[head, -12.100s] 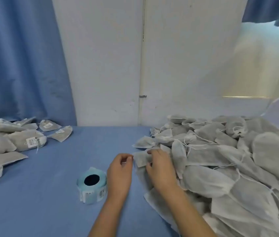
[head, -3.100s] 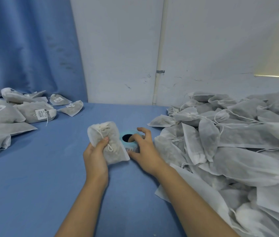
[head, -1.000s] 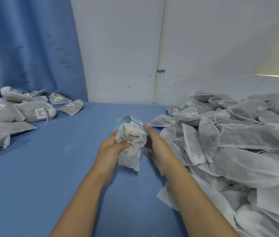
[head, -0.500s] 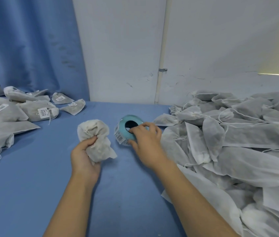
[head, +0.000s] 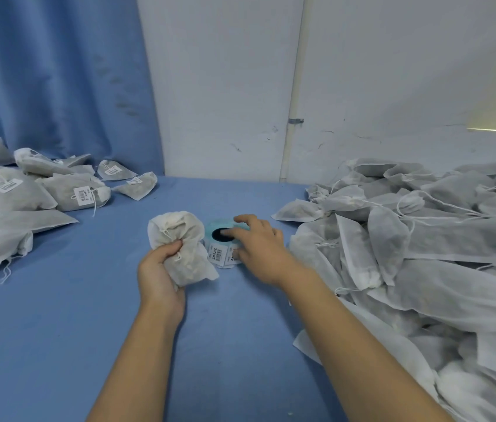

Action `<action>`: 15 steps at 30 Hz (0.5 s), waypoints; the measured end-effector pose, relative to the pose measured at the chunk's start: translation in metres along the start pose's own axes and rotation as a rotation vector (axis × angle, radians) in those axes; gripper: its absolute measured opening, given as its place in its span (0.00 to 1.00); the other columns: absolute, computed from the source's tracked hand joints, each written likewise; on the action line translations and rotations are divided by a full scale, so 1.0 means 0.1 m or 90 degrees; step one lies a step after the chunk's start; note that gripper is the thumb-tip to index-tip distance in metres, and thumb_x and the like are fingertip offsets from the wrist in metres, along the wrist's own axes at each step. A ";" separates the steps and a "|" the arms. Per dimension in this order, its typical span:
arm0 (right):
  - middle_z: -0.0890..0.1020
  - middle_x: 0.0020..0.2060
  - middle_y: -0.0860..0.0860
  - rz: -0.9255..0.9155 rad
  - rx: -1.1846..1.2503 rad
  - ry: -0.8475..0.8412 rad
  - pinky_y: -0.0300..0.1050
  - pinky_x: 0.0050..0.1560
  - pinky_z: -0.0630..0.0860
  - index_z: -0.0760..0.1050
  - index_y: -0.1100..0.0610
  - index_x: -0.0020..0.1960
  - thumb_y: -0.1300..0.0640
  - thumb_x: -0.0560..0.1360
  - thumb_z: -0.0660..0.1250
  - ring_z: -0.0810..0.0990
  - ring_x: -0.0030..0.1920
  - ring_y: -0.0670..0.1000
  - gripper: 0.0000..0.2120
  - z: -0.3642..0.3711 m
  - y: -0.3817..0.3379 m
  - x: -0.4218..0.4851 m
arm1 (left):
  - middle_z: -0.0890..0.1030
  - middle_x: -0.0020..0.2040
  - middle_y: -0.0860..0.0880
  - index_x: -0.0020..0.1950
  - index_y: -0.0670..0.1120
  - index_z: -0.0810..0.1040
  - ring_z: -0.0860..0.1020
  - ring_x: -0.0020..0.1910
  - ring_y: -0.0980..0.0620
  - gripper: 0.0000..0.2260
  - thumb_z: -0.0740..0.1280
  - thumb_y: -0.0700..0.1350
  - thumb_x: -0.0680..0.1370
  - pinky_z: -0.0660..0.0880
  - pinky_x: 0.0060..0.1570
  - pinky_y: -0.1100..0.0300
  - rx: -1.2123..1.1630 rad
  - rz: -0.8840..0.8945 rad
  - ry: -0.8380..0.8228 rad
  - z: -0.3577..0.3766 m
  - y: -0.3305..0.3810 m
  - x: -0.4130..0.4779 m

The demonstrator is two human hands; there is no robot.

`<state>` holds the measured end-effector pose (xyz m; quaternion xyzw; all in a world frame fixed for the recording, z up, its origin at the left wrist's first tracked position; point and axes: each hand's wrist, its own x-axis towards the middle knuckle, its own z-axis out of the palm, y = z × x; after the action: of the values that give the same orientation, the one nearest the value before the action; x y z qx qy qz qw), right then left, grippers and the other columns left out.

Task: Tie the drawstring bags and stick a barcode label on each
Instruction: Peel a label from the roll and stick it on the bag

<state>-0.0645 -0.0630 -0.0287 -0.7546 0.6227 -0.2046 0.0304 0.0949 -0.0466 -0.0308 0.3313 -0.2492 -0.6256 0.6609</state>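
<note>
trouble could come at the roll (head: pixel 213 229): right hand (head: pixel 258 248) is curled over it, fingers on top, thumb at the loose label (head: pixel 216 254), and a one-handed peel may fold that label on itself or skid the roll. bag (head: pixel 179 239) is bunched in the left hand (head: pixel 160 275), fingers wrapped round its middle, just left of the roll. its long axis stands near upright, gathered neck above the fist, bottom below.
</note>
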 end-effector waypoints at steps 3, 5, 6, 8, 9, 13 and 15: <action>0.53 0.76 0.51 0.086 0.114 0.002 0.52 0.72 0.55 0.51 0.49 0.78 0.56 0.75 0.68 0.62 0.73 0.55 0.37 0.06 0.04 -0.14 | 0.81 0.29 0.53 0.43 0.44 0.78 0.80 0.28 0.57 0.10 0.59 0.34 0.76 0.75 0.27 0.68 -0.004 -0.007 0.003 -0.01 -0.02 0.00; 0.61 0.74 0.52 0.143 0.211 0.018 0.53 0.71 0.61 0.49 0.53 0.78 0.56 0.74 0.70 0.68 0.69 0.54 0.40 0.10 0.05 -0.21 | 0.81 0.29 0.53 0.41 0.43 0.78 0.80 0.28 0.56 0.09 0.59 0.34 0.75 0.75 0.28 0.67 0.014 -0.006 0.012 -0.03 -0.03 0.01; 0.68 0.70 0.51 0.163 0.254 0.035 0.53 0.70 0.63 0.50 0.54 0.78 0.57 0.74 0.70 0.71 0.66 0.53 0.40 0.12 0.04 -0.24 | 0.81 0.30 0.52 0.41 0.43 0.77 0.80 0.29 0.55 0.09 0.60 0.34 0.74 0.75 0.30 0.65 0.031 -0.006 0.021 -0.04 -0.04 0.02; 0.76 0.57 0.47 0.197 0.321 0.083 0.49 0.67 0.66 0.56 0.55 0.76 0.58 0.74 0.70 0.75 0.60 0.51 0.36 0.15 0.00 -0.28 | 0.78 0.34 0.49 0.39 0.43 0.76 0.78 0.33 0.52 0.07 0.60 0.34 0.72 0.74 0.35 0.61 0.079 -0.009 0.036 -0.07 -0.08 0.06; 0.77 0.51 0.45 0.212 0.351 0.104 0.44 0.64 0.67 0.59 0.56 0.75 0.59 0.74 0.70 0.76 0.57 0.49 0.34 0.16 -0.02 -0.30 | 0.77 0.36 0.48 0.38 0.43 0.74 0.76 0.34 0.51 0.06 0.61 0.35 0.71 0.71 0.37 0.60 0.105 -0.007 0.037 -0.09 -0.09 0.07; 0.80 0.54 0.51 0.219 0.351 0.153 0.38 0.53 0.69 0.70 0.54 0.67 0.62 0.74 0.67 0.76 0.52 0.49 0.22 0.14 -0.03 -0.41 | 0.81 0.45 0.47 0.46 0.41 0.79 0.79 0.40 0.51 0.15 0.59 0.37 0.62 0.73 0.38 0.62 0.198 0.068 -0.110 -0.11 -0.12 0.05; 0.80 0.53 0.54 0.204 0.346 0.201 0.42 0.53 0.71 0.73 0.52 0.61 0.64 0.74 0.65 0.76 0.52 0.52 0.17 0.09 -0.01 -0.47 | 0.85 0.49 0.52 0.55 0.45 0.82 0.82 0.46 0.56 0.25 0.57 0.37 0.61 0.75 0.42 0.69 0.292 0.117 -0.238 -0.07 -0.13 0.02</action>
<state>-0.0668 -0.0196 -0.0492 -0.5708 0.6529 -0.4697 0.1652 0.0921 -0.0471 -0.0453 0.3269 -0.5302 -0.5407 0.5654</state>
